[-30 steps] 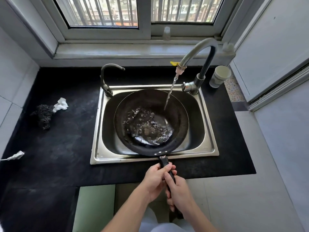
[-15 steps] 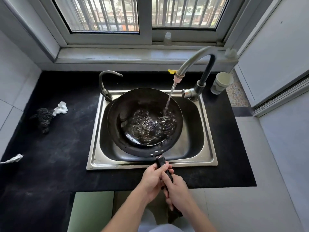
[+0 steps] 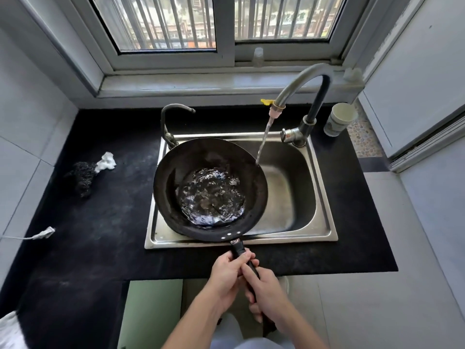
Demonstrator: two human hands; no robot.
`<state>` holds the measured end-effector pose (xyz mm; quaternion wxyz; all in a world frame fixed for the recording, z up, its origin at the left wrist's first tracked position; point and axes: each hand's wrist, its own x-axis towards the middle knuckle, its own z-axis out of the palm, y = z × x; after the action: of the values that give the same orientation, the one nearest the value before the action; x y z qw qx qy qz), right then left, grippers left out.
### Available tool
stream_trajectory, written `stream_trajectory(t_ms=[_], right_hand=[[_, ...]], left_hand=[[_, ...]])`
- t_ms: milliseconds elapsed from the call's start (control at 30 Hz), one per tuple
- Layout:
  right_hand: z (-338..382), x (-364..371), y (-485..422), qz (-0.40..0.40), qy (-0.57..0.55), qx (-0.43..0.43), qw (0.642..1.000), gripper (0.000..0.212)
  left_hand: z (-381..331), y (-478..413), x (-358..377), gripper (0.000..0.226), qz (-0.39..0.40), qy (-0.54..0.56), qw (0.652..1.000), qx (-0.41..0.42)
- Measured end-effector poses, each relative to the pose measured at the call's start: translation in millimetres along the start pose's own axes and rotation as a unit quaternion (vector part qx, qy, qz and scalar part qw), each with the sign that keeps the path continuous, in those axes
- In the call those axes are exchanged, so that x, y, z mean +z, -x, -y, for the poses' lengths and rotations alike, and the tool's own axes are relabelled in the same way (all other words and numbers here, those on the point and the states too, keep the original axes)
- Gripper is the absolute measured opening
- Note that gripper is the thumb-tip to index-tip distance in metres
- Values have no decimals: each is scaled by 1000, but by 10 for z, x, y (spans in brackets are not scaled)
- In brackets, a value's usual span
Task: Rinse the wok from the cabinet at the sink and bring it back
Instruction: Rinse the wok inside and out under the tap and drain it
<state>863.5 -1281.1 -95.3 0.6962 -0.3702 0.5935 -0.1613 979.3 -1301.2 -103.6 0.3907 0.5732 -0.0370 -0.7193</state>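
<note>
A matte black countertop is set below a barred window, and 1 rectangular stainless-steel sink is sunk into it. 1 round, dark wok is held over the left part of the basin, with a shallow pool of rippled water in its bowl. Its straight black handle is gripped by 2 hands, the left hand nearer the pan and the right hand behind it. The fingers of both are curled tightly round the handle.

2 taps are mounted. 1 is a tall curved faucet, from which a thin stream falls at the wok's right rim. The other is 1 short hooked tap.

1 pale cup, 1 coarse black scourer and 1 crumpled white wad are seen on the counter.
</note>
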Motion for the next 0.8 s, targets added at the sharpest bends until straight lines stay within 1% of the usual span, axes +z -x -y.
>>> stream_trajectory(t_ms=[233,433,600,800], right_hand=[[65,-113,-52,40,-23,11,999,38],[150,-344,-150,37,32,-3,999,39],[121,-421,-136,27,56,-8,998,39],[-16,-482,-31,-7,93,-15,996,39]], left_hand=[[0,-51,63,18,-28,5,1000,9],[-23,-139,263,10,-28,30,999,4],[12,-145,325,11,-16,36,999,-2],[137,-139,332,22,29,41,998,-27]])
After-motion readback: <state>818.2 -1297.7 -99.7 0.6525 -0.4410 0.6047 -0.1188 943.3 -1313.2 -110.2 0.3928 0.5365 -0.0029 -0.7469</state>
